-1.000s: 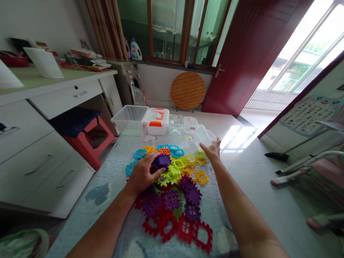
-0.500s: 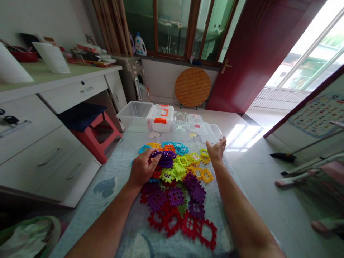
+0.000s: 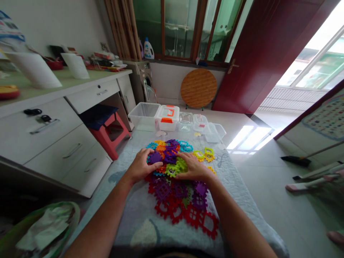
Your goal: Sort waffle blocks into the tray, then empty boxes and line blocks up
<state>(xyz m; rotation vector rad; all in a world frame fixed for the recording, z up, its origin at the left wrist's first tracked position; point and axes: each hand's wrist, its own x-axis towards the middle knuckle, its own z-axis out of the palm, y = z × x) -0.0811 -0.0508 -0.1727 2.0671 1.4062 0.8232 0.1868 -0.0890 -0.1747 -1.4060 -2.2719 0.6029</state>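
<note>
Works with both hands in a spread of toothed plastic pieces (image 3: pixel 162 190) lying on a pale blue cloth (image 3: pixel 227 170). Has the left hand (image 3: pixel 139 166) curved at the edge of a purple piece (image 3: pixel 155 157), touching it, thumb and fingers apart; cannot tell whether pinching it or only covering it. Has the right hand (image 3: pixel 197 168) spread over yellow-green pieces (image 3: pixel 173 170), thumb and fingers well separated, palm down.

Has colours grouped only in part, judging by the lie of the pieces. Shows red pieces (image 3: pixel 192 214) in a rough row on the near side of both hands, blue pieces (image 3: pixel 186 146) bunched just beyond the right fingers, and yellow pieces (image 3: pixel 209 157) to the right of that hand. Leaves orange pieces (image 3: pixel 161 147) and purple ones overlapping between the two grips, so looks far from fully separated. Has clear boxes (image 3: pixel 145 123) lined up well beyond both hands.
</note>
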